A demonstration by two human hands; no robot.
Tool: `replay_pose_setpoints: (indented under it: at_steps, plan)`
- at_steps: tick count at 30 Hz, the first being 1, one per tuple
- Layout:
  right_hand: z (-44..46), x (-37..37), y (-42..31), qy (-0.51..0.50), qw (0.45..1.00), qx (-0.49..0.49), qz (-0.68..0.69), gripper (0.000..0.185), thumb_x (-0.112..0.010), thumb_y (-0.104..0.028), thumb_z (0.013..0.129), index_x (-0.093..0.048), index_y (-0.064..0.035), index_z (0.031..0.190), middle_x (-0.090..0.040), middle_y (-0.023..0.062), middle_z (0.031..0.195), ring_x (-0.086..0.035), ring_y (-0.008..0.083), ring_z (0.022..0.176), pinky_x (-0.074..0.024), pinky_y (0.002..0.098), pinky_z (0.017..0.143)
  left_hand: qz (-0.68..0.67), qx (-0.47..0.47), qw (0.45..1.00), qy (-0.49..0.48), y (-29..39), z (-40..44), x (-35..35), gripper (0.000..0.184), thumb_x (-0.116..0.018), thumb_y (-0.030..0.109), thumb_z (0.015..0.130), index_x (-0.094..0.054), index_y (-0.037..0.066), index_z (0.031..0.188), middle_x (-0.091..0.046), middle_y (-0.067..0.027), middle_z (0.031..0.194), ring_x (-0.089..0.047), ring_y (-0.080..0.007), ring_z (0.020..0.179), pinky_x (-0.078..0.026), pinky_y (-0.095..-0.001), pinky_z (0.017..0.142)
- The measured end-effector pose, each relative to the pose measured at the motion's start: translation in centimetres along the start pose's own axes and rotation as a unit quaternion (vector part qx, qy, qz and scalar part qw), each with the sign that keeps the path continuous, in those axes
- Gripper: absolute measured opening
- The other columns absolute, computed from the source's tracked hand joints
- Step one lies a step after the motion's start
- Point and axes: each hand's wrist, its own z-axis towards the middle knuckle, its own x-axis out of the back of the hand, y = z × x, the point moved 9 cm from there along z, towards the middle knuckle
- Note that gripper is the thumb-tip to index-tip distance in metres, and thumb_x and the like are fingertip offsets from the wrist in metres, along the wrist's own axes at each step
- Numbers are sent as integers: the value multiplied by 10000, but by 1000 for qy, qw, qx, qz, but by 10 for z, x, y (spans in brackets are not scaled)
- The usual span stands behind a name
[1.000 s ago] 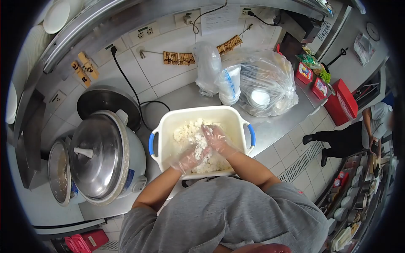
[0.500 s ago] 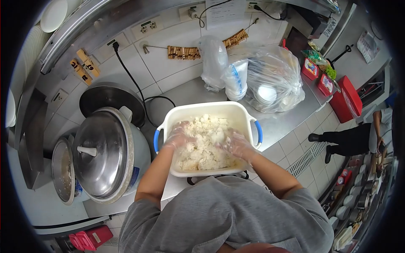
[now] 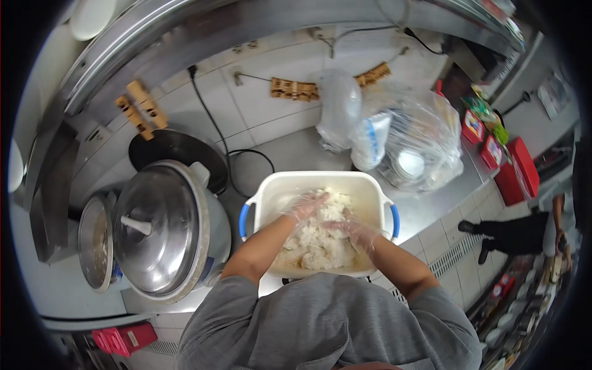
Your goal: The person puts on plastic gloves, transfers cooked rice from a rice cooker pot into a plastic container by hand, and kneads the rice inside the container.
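White cooked rice (image 3: 320, 243) lies heaped in a white tub (image 3: 271, 191) with blue side handles, which stands in front of my body. Clear plastic gloves cover both of my hands. My left hand (image 3: 306, 206) lies over the back part of the rice, its fingers stretched toward the right. Slightly nearer to me, my right hand (image 3: 350, 228) touches the rice with its fingers extended toward the left. The two hands are close together but apart, and rice shows between them.
At left stands a large lidded cooker (image 3: 157, 225), with a dark round lid (image 3: 179, 154) behind it. Clear plastic bags (image 3: 425, 142) of containers sit back right on the steel counter (image 3: 425, 216). A black cord (image 3: 209, 111) hangs behind. Another person (image 3: 518, 233) stands far right.
My hands have moved inward from the two sides of the rice to its middle, the left one farther. The view has shifted, so the tub appears lower and more to the right.
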Motion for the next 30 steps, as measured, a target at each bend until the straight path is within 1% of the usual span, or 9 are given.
replay_pose_setpoints:
  at_steps: [3,6,9,11,13,17,24,28,30]
  plan:
    - [5,2,-16,72,937,10,-341,1223,-925,-211,686,-86,12,1548,-351,258,1523,-422,362,1379,-457,443,1099,32,-31,995,-93,28,-13,-12,1019,-627,711,829,-350,23,1528,-382,-210,1557,-374,-348,1436,-333,-415,1163]
    - [68,18,11,-8,935,126,-332,1337,-960,-282,621,-44,-25,1561,-367,212,1526,-410,328,1395,-397,409,1142,-108,-41,978,-172,34,-19,-32,1071,-674,688,800,-293,25,1549,-329,-227,1579,-361,-361,1440,-326,-414,1178]
    - [47,5,-1,-66,941,217,-249,1300,-938,-312,659,-50,-50,1571,-379,155,1535,-362,284,1430,-340,394,1178,84,-37,983,-161,54,-56,-25,1157,-806,584,731,-229,34,1570,-265,-221,1607,-324,-345,1460,-310,-411,1197]
    - [33,3,-27,-49,951,250,-178,1243,-917,-333,697,-79,-58,1574,-384,125,1539,-336,259,1445,-314,392,1192,29,-44,988,-144,57,-66,-25,1056,-851,410,754,-276,23,1550,-416,-219,1511,-454,-298,1367,-383,-375,1136]
    - [18,-13,-51,-46,878,310,-360,1107,-892,-377,721,-231,-34,1540,-405,111,1529,-384,250,1407,-305,379,1192,32,-43,991,-120,64,-75,-22,1004,-896,265,749,-317,24,1533,-508,-198,1453,-525,-253,1311,-427,-342,1099]
    - [-2,-18,-64,-70,875,296,-375,1021,-917,-338,671,-381,-16,1479,-554,123,1398,-519,243,1285,-376,373,1134,-245,-118,958,-91,80,-100,-21,924,-902,164,739,-377,17,1484,-552,-112,1411,-525,-194,1286,-426,-328,1106]
    - [-5,4,-56,-51,907,170,-382,1088,-947,-320,601,-378,12,1467,-601,123,1347,-575,235,1219,-437,361,1076,29,-258,965,44,69,-97,-10,927,-914,340,717,-448,36,1459,-568,-122,1397,-524,-236,1294,-387,-355,1134]
    - [37,19,-33,-102,921,206,-313,1084,-936,-315,608,-366,29,1463,-599,140,1348,-562,266,1251,-423,371,1091,-56,-210,976,22,74,-104,-18,808,-858,407,784,-512,36,1413,-595,-134,1358,-527,-246,1286,-384,-380,1132]
    - [29,6,-44,-70,859,271,-429,965,-897,-317,660,-423,5,1436,-605,152,1340,-564,289,1248,-419,387,1093,-8,-243,966,84,74,-101,-16,782,-821,464,805,-533,32,1390,-611,-141,1329,-534,-258,1280,-388,-375,1125]
